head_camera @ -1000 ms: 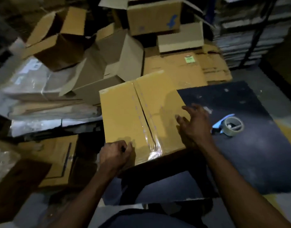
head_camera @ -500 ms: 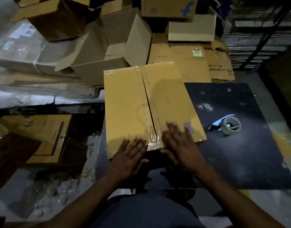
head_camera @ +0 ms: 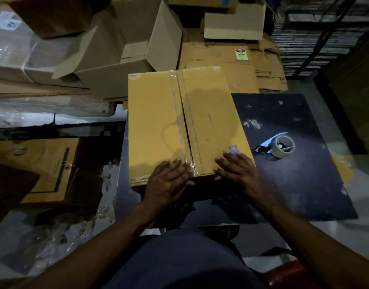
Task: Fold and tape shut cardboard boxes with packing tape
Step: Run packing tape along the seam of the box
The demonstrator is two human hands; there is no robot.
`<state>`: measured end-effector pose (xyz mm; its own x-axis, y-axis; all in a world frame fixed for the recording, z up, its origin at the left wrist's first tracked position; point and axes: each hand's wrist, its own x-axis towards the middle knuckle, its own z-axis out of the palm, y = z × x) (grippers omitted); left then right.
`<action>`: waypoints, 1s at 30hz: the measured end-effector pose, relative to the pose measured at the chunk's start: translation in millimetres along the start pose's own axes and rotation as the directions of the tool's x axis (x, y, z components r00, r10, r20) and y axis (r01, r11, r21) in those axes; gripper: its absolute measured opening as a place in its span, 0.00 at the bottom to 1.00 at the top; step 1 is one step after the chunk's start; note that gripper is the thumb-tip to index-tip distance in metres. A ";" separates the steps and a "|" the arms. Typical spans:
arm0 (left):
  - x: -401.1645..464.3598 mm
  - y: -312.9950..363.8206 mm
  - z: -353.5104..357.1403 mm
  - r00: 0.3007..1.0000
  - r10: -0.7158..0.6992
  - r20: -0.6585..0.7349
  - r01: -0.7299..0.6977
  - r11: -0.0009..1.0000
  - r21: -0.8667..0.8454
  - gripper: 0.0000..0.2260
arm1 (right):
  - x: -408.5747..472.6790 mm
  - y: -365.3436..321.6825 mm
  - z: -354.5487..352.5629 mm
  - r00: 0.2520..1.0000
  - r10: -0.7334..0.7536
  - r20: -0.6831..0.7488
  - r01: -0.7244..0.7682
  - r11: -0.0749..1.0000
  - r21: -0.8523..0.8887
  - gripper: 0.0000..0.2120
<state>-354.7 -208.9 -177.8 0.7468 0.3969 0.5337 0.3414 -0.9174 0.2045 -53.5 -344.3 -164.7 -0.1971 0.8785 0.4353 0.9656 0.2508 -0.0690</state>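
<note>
A yellow-brown cardboard box (head_camera: 158, 126) lies flaps-closed on a dark board (head_camera: 294, 184). A strip of clear packing tape (head_camera: 182, 122) runs along its centre seam and wraps over the near edge. My left hand (head_camera: 169, 182) lies flat with straight fingers on the box's near edge, just left of the seam. My right hand (head_camera: 238, 170) presses flat on the near right corner. A tape dispenser with a roll of tape (head_camera: 280, 146) rests on the board to the right of the box, apart from both hands.
Several open and flattened cardboard boxes (head_camera: 137, 49) are piled behind and to the left. A flat printed carton (head_camera: 44, 167) lies at the left on the floor, amid plastic wrap (head_camera: 60, 232). Dark stacked shelving (head_camera: 317, 32) stands at the back right.
Both hands went from the box's sides to lie flat on its near edge. My right hand has since slid right, away from the seam. The view tilted down.
</note>
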 end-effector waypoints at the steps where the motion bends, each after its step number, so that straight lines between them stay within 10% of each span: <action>1: 5.9 1.1 5.3 1.000 -0.002 0.002 0.002 1.000 -0.021 0.13 | 5.6 -3.9 7.8 0.999 0.013 -0.031 -0.012 1.000 0.024 0.16; 16: 51.6 -36.5 15.4 0.995 0.090 -0.046 -0.093 0.994 -0.057 0.10 | -9.7 42.6 1.0 0.964 0.257 0.071 -0.267 0.925 0.271 0.23; 23: 53.3 -27.8 22.0 0.997 -0.022 -0.070 0.013 0.992 -0.123 0.07 | 19.8 29.1 1.5 0.989 0.147 0.020 -0.146 0.989 -0.028 0.21; 30: 37.1 -51.6 7.7 0.984 -0.149 -0.096 0.133 0.978 -0.159 0.14 | 42.2 -5.2 8.5 0.971 0.213 -0.103 -0.206 0.975 0.082 0.12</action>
<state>-340.1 -146.6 -174.9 0.6294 0.5244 0.5734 0.3424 -0.8496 0.4011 -68.3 -305.0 -153.6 0.0321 0.8649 0.5009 0.9683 0.0972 -0.2299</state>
